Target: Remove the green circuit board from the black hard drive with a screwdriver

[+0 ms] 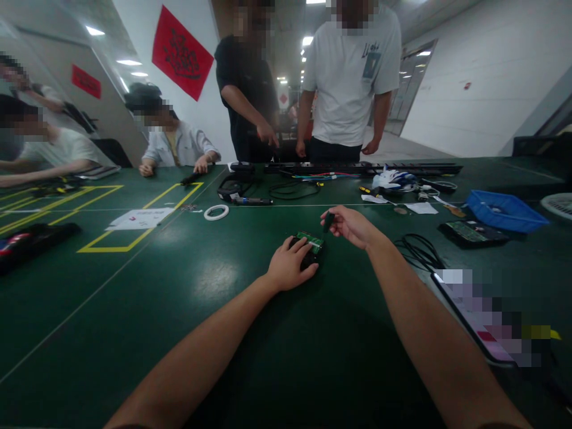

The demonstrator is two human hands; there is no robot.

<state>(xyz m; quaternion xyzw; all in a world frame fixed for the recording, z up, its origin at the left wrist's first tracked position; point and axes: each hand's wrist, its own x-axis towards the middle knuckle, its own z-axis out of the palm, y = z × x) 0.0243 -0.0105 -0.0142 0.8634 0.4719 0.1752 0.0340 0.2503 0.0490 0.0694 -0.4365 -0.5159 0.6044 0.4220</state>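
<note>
My left hand point(290, 265) lies on a small black device with a green circuit board point(310, 240), its fingers curled over it and pressing it to the green table point(187, 310). Just right of the board, my right hand point(351, 225) is closed round a dark screwdriver handle point(328, 221), whose tip points down at the board's right end.
A phone point(478, 316) lies at my right forearm, with a black cable point(417, 250) behind it. Farther right sit a blue tray point(504, 211) and another circuit board point(471, 231). A white tape ring point(217, 212), papers, cables and tools lie farther back. Two people stand across the table; others sit at left.
</note>
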